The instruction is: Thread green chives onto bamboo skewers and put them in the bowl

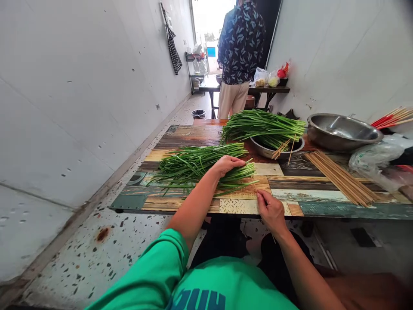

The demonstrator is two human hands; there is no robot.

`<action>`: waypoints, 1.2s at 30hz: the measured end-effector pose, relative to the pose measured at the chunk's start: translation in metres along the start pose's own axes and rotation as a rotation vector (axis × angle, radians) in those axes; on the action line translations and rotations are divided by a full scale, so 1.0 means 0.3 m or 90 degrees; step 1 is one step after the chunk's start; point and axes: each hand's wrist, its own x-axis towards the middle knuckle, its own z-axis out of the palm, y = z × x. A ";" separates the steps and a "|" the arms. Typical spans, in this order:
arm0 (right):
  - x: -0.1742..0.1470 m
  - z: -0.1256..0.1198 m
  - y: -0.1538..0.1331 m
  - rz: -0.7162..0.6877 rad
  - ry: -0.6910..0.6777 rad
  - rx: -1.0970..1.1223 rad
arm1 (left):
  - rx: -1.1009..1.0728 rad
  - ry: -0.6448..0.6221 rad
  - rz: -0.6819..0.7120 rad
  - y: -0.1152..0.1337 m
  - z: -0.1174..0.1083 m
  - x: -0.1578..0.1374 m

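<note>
A loose pile of long green chives (pixel 196 165) lies on the patchwork wooden table (pixel 309 209). My left hand (pixel 227 165) rests flat on the cut ends of that pile, fingers curled over the stalks. My right hand (pixel 271 209) is near the table's front edge, pinching a thin bamboo skewer (pixel 255 186) that points toward the chive ends. A second, larger bundle of chives (pixel 263 125) lies across a small metal bowl (pixel 277 150) farther back, with a few skewers leaning on its rim.
A bundle of bamboo skewers (pixel 342 178) lies at right, beside a large steel basin (pixel 342 131) and plastic bags (pixel 377 161). Red-tipped sticks (pixel 392 118) poke in at far right. A person in a patterned shirt (pixel 240 43) stands at a far table. White walls flank both sides.
</note>
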 end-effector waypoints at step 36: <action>-0.019 -0.052 0.043 0.001 -0.070 -0.279 | 0.591 0.053 0.150 0.034 -0.060 -0.013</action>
